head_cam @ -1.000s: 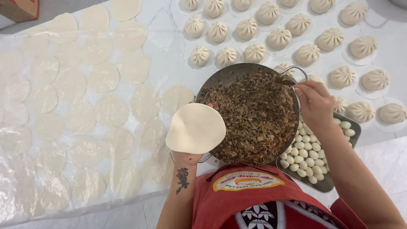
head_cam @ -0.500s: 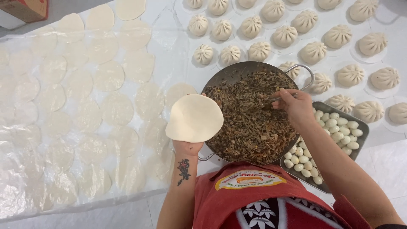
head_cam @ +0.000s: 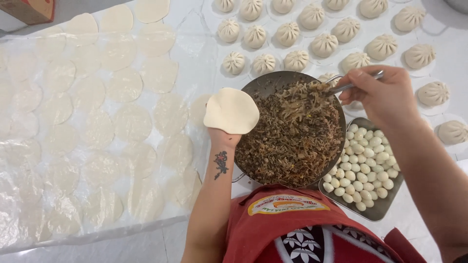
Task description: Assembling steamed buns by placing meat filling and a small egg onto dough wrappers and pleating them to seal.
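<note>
a white worktop [head_cam: 195,29] fills the view, its left half under a clear plastic sheet [head_cam: 29,214]. on that sheet lie rows of flat round dough wrappers [head_cam: 122,122], about thirty as far as i can count, all unfilled. right of them the left hand [head_cam: 225,136] is raised palm up with one wrapper [head_cam: 231,110] resting on it; the fingers are hidden beneath the dough, so i cannot tell how they sit. just right is one round metal pan [head_cam: 263,83] heaped with dark chopped filling [head_cam: 292,141]. the right hand [head_cam: 382,95] hovers over the pan's far right edge, fingers clamped on a metal spoon [head_cam: 353,84] that digs into the filling. near right of the pan stands one dark tray [head_cam: 385,207] of small white eggs [head_cam: 363,168], several dozen. along the far side sit pleated buns [head_cam: 287,33], roughly twenty in view, already closed. so a fair batch looks done, with more wrappers left than buns made.
</note>
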